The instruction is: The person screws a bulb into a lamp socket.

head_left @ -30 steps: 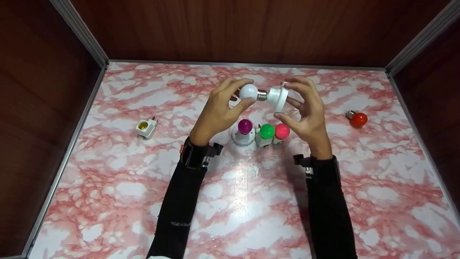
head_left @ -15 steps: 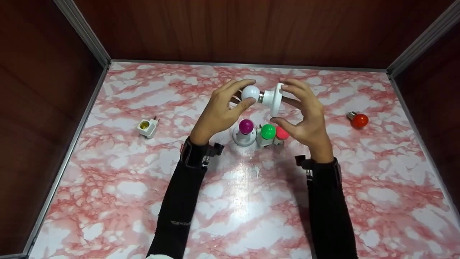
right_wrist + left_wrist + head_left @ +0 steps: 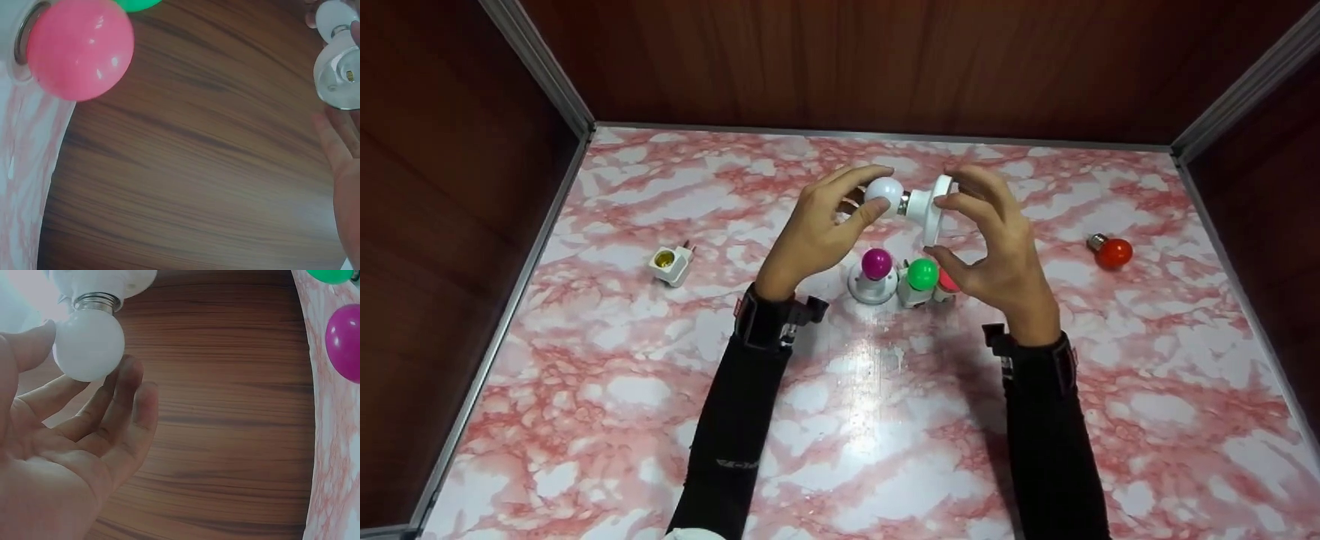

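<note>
My left hand [image 3: 821, 225] pinches a white light bulb [image 3: 884, 194] between thumb and fingers, its metal screw base pointing right. In the left wrist view the white bulb [image 3: 90, 343] has part of its thread showing at the mouth of the white holder. My right hand [image 3: 997, 240] grips the round flange of that white lamp holder [image 3: 934, 210], thumb at the lower rim and fingers at the upper rim and back. Bulb and holder are held in line above the table. The holder's hollow underside [image 3: 340, 81] shows in the right wrist view.
Below the hands stand a purple bulb [image 3: 876, 264] in a round white holder, a green bulb [image 3: 922, 274] and a pinkish-red bulb [image 3: 948, 280], partly hidden by my right hand. A white plug-in socket [image 3: 670, 265] lies left, a red bulb [image 3: 1114, 253] right. Wood panels [image 3: 840, 67] enclose the table.
The holder has come left onto the bulb's screw base, so less thread shows than before. My right hand has shifted its fingers on the flange; the left hand stays nearly in place.
</note>
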Demonstrator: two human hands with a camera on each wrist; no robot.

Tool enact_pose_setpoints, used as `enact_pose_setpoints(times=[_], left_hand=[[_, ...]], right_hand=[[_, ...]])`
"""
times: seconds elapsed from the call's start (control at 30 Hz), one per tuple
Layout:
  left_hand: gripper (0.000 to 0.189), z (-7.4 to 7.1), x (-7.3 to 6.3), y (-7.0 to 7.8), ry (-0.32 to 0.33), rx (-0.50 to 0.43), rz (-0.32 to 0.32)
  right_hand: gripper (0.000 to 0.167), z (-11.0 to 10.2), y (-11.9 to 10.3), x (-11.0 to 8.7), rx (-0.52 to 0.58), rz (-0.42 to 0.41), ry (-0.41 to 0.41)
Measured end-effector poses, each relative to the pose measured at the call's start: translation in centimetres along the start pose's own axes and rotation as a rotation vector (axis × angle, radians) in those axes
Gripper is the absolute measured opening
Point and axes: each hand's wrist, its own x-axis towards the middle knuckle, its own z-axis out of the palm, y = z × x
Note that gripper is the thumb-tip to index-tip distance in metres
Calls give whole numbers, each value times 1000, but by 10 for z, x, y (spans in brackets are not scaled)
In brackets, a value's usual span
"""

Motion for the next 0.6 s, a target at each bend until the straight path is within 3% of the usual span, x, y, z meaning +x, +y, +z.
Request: enact_pose_setpoints(times=[0.27, 0.43, 0.6], left_hand=[[43, -2, 0, 1, 5, -67, 16], [45, -2, 0, -1, 17, -69, 32], [45, -2, 0, -2, 37, -75, 57]], right_hand=[[63, 2, 2, -1, 59, 37, 28], [71, 3, 6, -3, 108, 115, 20], [76, 6, 7, -4, 243, 206, 20]])
